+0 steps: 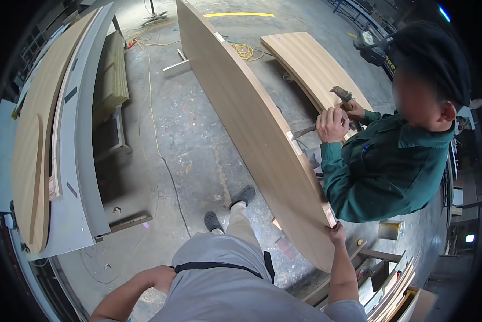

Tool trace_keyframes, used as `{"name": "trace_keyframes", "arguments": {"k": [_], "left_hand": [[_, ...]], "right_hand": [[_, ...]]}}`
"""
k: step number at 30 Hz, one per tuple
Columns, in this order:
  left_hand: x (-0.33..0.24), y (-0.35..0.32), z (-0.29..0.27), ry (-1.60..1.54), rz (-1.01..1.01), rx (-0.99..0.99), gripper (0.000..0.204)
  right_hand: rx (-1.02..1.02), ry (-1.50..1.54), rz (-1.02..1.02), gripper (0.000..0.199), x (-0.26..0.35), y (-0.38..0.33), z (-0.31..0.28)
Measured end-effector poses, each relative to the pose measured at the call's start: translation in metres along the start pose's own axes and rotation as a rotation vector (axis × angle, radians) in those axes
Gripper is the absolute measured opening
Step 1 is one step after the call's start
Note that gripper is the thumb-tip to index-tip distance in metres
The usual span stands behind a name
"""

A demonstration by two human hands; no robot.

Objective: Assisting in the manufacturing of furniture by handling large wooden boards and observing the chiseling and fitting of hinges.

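Observation:
A large wooden door panel point(241, 115) stands on its long edge, its narrow edge facing up with several pale patches along it. My right hand point(336, 233) is closed over the near end of that upper edge. My left hand point(163, 277) rests against my hip, its fingers mostly hidden. Across the panel, a co-worker in a green shirt point(386, 166) grips a chisel point(304, 131), with its tip at a pale patch on the edge. The co-worker's other hand holds a hammer point(342, 94) raised behind it.
On the left, a long table point(82, 155) bears curved wooden panels point(29, 161). Another wooden panel point(311, 61) lies behind the co-worker. A yellow cord point(243, 52) and a dark cable point(171, 180) trail over the floor. A metal can point(391, 229) and wood strips point(394, 290) sit at lower right.

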State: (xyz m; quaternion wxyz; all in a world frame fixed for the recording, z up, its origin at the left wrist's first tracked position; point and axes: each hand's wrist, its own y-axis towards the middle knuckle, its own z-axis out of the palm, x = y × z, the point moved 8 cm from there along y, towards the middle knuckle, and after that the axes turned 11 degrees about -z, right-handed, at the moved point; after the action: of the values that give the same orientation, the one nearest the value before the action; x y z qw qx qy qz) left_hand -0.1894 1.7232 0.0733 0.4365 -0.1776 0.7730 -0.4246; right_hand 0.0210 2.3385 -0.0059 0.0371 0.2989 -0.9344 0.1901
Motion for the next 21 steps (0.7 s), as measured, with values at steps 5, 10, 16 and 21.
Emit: {"name": "trace_keyframes", "arguments": {"k": [5,10,16,21], "left_hand": [[0.004,0.004,0.015,-0.014,0.012,-0.009,0.044],[-0.003,0.002,0.011,-0.03,-0.003,0.011,0.042],[-0.006,-0.001,0.006,-0.027,0.013,-0.006,0.037],[-0.003,-0.004,0.007,0.019,-0.01,0.016,0.041]], "right_hand": [[-0.021,0.048,-0.001,0.048,0.014,-0.002,-0.014],[-0.013,0.086,-0.001,0.051,0.01,-0.003,-0.014],[-0.032,0.033,-0.017,0.051,-0.002,-0.001,-0.01],[0.013,0.027,0.015,0.052,0.005,-0.005,-0.007]]}}
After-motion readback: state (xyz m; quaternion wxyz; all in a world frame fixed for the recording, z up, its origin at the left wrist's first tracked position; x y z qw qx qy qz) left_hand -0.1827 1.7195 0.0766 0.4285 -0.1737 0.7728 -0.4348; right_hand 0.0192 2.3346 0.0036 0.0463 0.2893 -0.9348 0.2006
